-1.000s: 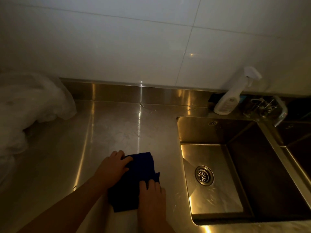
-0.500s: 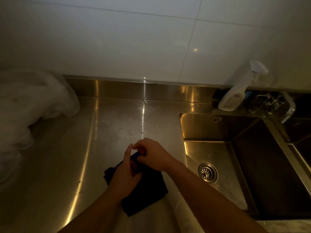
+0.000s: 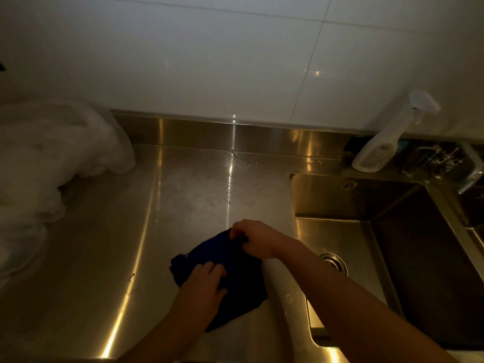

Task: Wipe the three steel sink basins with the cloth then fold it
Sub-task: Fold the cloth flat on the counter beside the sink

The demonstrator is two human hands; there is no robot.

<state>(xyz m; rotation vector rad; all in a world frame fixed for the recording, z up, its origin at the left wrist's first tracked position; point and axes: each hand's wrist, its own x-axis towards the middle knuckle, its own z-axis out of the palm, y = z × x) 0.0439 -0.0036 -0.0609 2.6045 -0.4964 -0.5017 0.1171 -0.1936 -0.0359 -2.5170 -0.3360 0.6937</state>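
While the dark cloth (image 3: 230, 279) lies near the counter's (image 3: 104, 244) front edge beside the sink basin (image 3: 340, 231), folding looks underway: left hand (image 3: 201, 292) presses flat, right hand (image 3: 255, 238) pinches its far edge, ready to draw it over.

The shiny steel counter (image 3: 199, 195) runs along the white tiled wall, and a deep steel sink (image 3: 340, 200) is set into it. Left of the sink, close to its front corner, a dark blue cloth (image 3: 235, 273) lies flat on the counter with a left hand (image 3: 201, 286) pressing on it and a right hand (image 3: 255, 238) pinching its far edge. Far to the left of the sink sits a crumpled white plastic bag (image 3: 52, 158), and just behind the sink's back rim a white spray bottle (image 3: 379, 145) leans toward the wall.
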